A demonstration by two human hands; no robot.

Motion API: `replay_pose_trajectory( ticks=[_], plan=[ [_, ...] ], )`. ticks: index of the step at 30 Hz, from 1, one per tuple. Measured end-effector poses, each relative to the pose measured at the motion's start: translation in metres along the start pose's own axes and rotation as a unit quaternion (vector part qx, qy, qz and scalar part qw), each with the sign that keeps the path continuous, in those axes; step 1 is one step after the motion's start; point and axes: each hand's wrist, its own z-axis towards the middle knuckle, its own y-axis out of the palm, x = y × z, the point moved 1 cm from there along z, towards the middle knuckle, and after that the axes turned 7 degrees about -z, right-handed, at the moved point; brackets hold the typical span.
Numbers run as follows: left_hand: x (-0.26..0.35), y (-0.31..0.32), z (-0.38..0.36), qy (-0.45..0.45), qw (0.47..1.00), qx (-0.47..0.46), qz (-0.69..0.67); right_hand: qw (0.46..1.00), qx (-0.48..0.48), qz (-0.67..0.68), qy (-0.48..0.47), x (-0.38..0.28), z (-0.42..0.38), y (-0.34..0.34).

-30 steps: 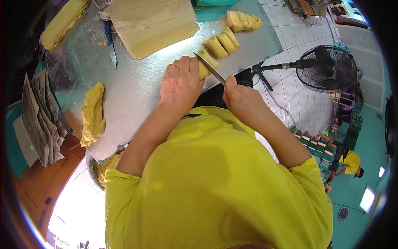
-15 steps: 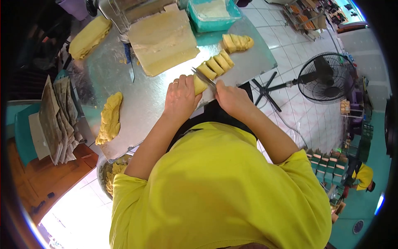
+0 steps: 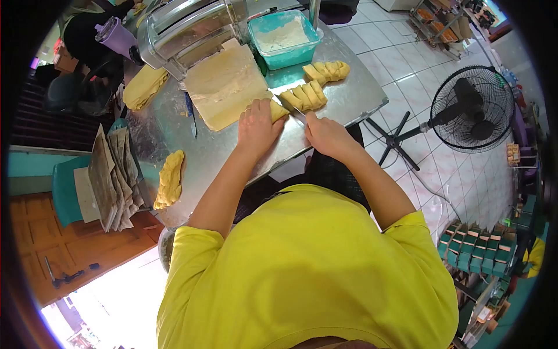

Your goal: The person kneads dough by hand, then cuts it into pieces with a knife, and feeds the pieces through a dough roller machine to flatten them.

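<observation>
My right hand [image 3: 326, 134] is closed around the handle of a knife [image 3: 298, 112], its blade pointing up and left beside a piece of yellow dough [image 3: 278, 110]. My left hand [image 3: 256, 122] presses down on that dough, its fingers bent over it and partly hiding it. Just beyond the blade lies a row of thick dough slices [image 3: 304, 96]. Farther off, a second sliced dough row [image 3: 326, 71] rests on the metal table [image 3: 218, 154]. A long lump of dough [image 3: 170, 180] sits near the table's left front edge.
Behind my hands, a flat tan sheet [image 3: 224, 84] lies before a metal roller machine [image 3: 192, 32]. A teal tub of flour [image 3: 285, 43] stands beside it. Folded dough [image 3: 144, 87] and another knife [image 3: 191, 110] are at left. A standing fan [image 3: 472, 107] is right of the table.
The view has shifted, so the table contents appear lower and the roller machine shows more fully. My left hand still holds the dough; the knife stays in my right hand beside it.
</observation>
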Motion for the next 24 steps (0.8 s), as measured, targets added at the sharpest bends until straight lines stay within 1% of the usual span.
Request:
replay_pose_trajectory(
  ticks=[1, 3, 4, 6, 7, 9, 10, 13, 15, 16, 18, 19, 21, 22, 24],
  plan=[
    [0.000, -0.001, -0.006, -0.003, 1.000, -0.007, 0.003, 1.000, -0.005, 0.007, 0.001, -0.005, -0.006, -0.005],
    [0.000, -0.006, -0.018, 0.005, 0.995, 0.090, -0.032, 0.999, -0.036, 0.021, 0.020, -0.014, -0.017, -0.021],
    [0.000, -0.007, -0.022, 0.007, 0.996, 0.084, -0.030, 0.999, -0.036, 0.026, 0.023, -0.017, -0.020, -0.020],
    [-0.001, -0.009, -0.031, 0.015, 0.994, 0.084, -0.065, 0.999, 0.005, 0.033, -0.004, -0.024, -0.026, -0.019],
    [-0.001, -0.009, -0.033, 0.015, 0.995, 0.078, -0.065, 0.999, 0.003, 0.037, -0.001, -0.026, -0.027, -0.018],
    [-0.002, -0.009, -0.036, -0.011, 0.993, 0.054, -0.100, 0.998, 0.014, 0.025, -0.048, -0.032, -0.029, -0.017],
    [-0.002, -0.009, -0.040, -0.015, 0.993, 0.052, -0.101, 0.998, 0.010, 0.026, -0.048, -0.035, -0.030, -0.018],
    [-0.003, -0.009, -0.048, -0.008, 0.995, 0.042, -0.092, 0.997, -0.003, 0.024, -0.070, -0.041, -0.032, -0.016],
    [-0.003, -0.009, -0.047, 0.033, 0.993, 0.077, -0.088, 0.997, -0.003, -0.015, -0.079, -0.041, -0.030, -0.014],
    [-0.004, -0.008, -0.046, 0.038, 0.992, 0.083, -0.088, 0.997, -0.004, -0.013, -0.073, -0.041, -0.028, -0.015],
    [-0.004, -0.007, -0.044, 0.040, 0.993, 0.073, -0.088, 0.995, -0.058, -0.030, -0.070, -0.041, -0.024, -0.016],
    [-0.005, -0.007, -0.044, 0.041, 0.993, 0.067, -0.083, 0.996, -0.061, -0.029, -0.064, -0.038, -0.021, -0.014],
    [-0.004, -0.005, -0.044, 0.038, 0.995, 0.054, -0.080, 0.992, -0.078, -0.039, -0.091, -0.034, -0.016, -0.007],
    [-0.003, -0.004, -0.044, 0.034, 0.996, 0.049, -0.073, 0.992, -0.080, -0.036, -0.085, -0.034, -0.010, -0.004],
    [-0.002, -0.005, -0.043, 0.027, 0.996, 0.032, -0.077, 0.988, -0.103, -0.071, -0.087, -0.035, 0.003, 0.000]
  ],
)
